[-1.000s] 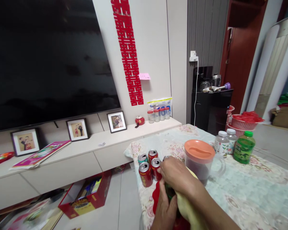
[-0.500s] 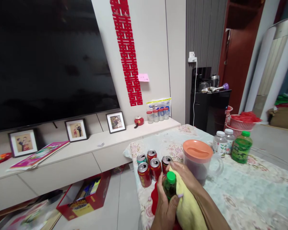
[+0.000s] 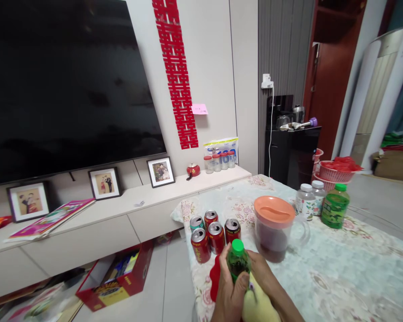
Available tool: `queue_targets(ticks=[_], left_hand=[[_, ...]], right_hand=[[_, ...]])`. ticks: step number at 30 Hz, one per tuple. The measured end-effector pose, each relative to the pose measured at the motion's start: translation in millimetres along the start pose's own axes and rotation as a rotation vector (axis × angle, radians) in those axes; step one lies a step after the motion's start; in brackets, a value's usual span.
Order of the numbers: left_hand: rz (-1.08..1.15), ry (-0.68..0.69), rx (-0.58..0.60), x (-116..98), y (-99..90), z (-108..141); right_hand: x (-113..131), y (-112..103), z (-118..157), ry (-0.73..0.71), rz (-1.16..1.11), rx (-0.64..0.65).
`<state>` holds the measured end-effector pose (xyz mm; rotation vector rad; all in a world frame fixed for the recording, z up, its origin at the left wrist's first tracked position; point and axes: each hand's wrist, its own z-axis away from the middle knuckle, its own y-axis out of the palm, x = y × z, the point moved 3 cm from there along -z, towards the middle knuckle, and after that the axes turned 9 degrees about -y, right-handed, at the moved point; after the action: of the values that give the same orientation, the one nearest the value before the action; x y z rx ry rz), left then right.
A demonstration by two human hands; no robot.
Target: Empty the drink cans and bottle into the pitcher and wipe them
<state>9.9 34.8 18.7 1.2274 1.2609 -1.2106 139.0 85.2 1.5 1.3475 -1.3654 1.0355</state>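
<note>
Beyond the worktop, with its pale floral cloth, a long low cabinet runs beneath a dark television, toward 10 o'clock from you. You have the green-capped bottle near the worktop's close edge, cap upward; its base is hidden, so you cannot tell whether it rests on anything. Your left hand clasps it from the 9 o'clock side, thumb laid across the front. Your right hand bends in at 3 o'clock above a yellow cloth, but its fingertips are out of sight, so you cannot tell whether that grip is pinching cloth, bottle or both. Something red shows at 8 o'clock. Five drink cans cluster between 10 and 12 o'clock, the nearest just past the cap; their tops look pierced, so a forward swing of the bottle could topple one and perhaps spill it. At 1 to 2 o'clock, close behind your right hand, stands an orange-lidded pitcher with dark contents; a stray elbow or knuckle might jolt it. If the cloth slips between palm and plastic, the bottle could turn or drop, since your left hand would carry it alone.
</note>
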Motion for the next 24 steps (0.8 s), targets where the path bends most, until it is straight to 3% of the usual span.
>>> queue_targets(ticks=[6, 12, 14, 17, 20, 24], left_hand=[[-0.016, 0.012, -0.035, 1, 0.8, -1], [-0.053, -0.041, -0.004, -1, -2.0, 0], [-0.054, -0.049, -0.005, -2, -3.0, 0], [-0.043, -0.047, 0.039, -4, -1.3, 1], [0.016, -0.027, -0.008, -5, 0.3, 1], [0.026, -0.034, -0.063, -1, 2.2, 1]], right_hand=[[-5, 0, 8, 0.029, 0.086, -0.04], [7, 9, 41, 0.207, -0.429, -0.12], [14, 8, 46, 0.233, -0.467, -0.15], [33, 0, 48, 0.103, -0.261, -0.188], [53, -2, 46, -0.103, -0.008, -0.22], [55, 10, 41, -0.238, 0.05, -0.227]])
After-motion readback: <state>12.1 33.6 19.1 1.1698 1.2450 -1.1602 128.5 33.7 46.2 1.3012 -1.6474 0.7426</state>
